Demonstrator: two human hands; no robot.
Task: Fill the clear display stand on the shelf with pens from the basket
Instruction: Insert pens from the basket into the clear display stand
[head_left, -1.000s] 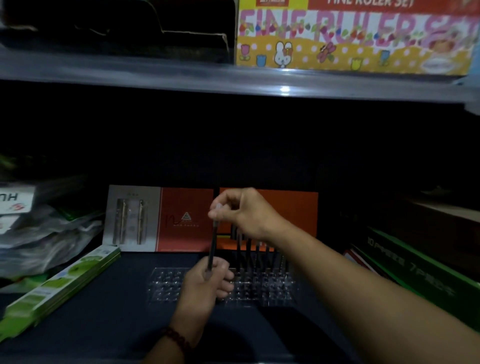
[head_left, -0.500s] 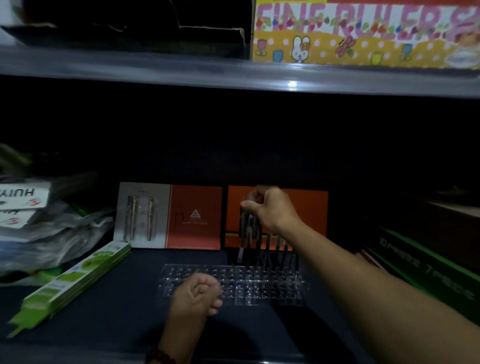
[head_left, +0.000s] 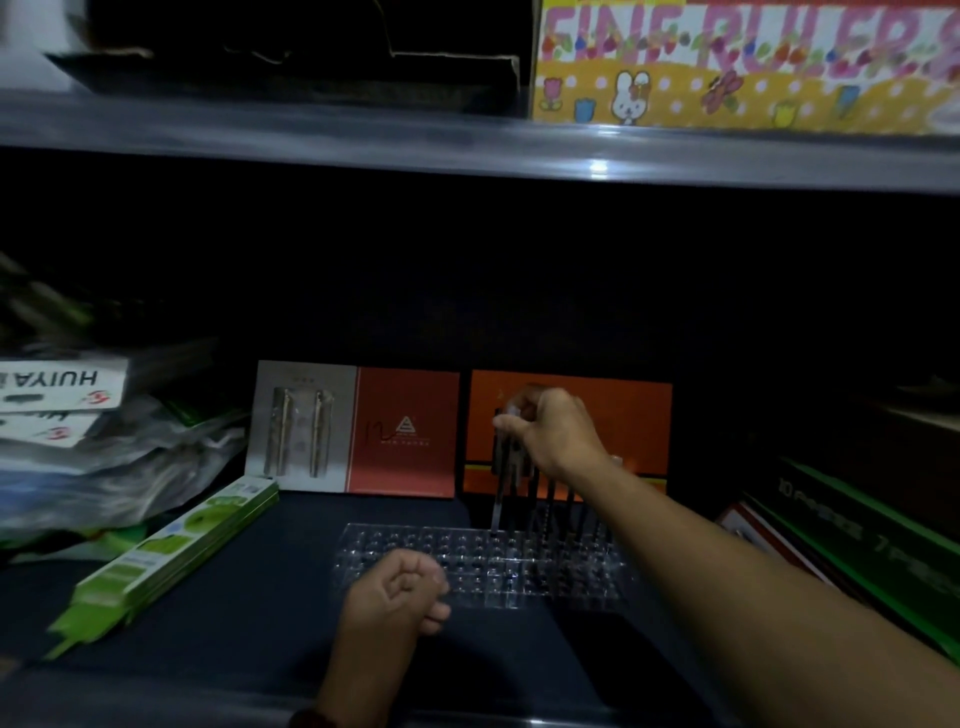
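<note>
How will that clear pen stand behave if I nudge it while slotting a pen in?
Probably light and apt to slide: the clear display stand looks like thin plastic on a smooth shelf. Low and wide, it likely won't tip. The pens standing in it lean, so they may wobble.

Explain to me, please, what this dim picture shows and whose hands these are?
No machine here: a person's two bare hands, filmed by a camera worn on the head, looking forward and down into a dark shelf. A clear plastic display stand with rows of holes lies there; dark pens stand in its right part. The right hand pinches a slim dark pen, tip at a hole. The left hand is curled at its front edge, holding nothing visible. Flat green packs lie left; the basket is out of view.
</note>
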